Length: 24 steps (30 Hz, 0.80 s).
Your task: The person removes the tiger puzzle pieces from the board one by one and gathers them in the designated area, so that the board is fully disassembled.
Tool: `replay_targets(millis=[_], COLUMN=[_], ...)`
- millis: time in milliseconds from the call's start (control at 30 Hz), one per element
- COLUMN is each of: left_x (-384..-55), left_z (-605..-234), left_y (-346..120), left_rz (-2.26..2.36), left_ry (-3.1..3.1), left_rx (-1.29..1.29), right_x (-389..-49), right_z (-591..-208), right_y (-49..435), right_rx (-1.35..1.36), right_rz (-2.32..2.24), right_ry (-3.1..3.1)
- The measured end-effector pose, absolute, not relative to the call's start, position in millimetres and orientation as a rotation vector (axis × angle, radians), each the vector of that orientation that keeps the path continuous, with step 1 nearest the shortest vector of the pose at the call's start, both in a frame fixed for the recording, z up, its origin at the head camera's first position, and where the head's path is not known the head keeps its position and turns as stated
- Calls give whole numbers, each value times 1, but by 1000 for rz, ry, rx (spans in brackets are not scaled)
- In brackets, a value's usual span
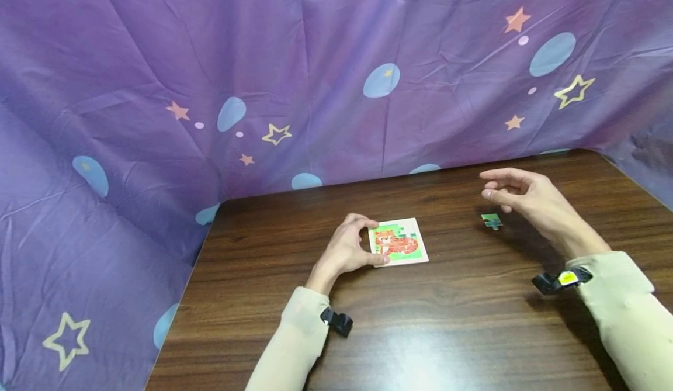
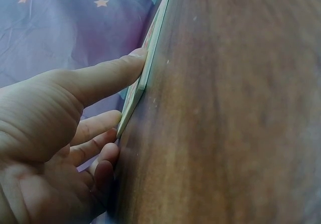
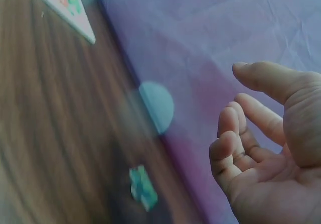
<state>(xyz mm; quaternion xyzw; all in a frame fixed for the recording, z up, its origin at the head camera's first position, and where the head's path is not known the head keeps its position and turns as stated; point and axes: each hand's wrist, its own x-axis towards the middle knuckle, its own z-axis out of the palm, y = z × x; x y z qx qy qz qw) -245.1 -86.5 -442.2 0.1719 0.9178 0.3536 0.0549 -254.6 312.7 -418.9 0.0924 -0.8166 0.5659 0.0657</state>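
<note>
A small square jigsaw puzzle [image 1: 398,242] with a white border and an orange tiger on green lies on the table. A dark gap shows near its upper right part. My left hand [image 1: 348,246] holds the puzzle at its left side, the thumb [image 2: 113,76] on the near border and a finger at the far corner. To the right lies a loose green and dark teal puzzle piece [image 1: 492,221]. My right hand [image 1: 531,198] hovers just above and right of that piece, apart from it, fingers loosely bent with nothing between them.
The brown wooden table [image 1: 420,321] meets a purple curtain [image 1: 315,75] with stars and blue ovals along its back and left edges. Black straps [image 1: 337,322] sit on both wrists over pale sleeves.
</note>
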Motion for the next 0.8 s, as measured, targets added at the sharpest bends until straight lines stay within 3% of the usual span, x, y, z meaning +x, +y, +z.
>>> replay_targets(millis=[367, 800], left_x=[-244, -246], left_z=[-443, -443], left_y=[-85, -85], left_rz=[1088, 1071], left_ry=[2779, 2783], left_rx=[492, 507], right_x=[-252, -254], right_z=[-403, -439], right_y=[248, 209], right_rx=[408, 563], right_rz=[1831, 1844], right_ry=[-2467, -2600])
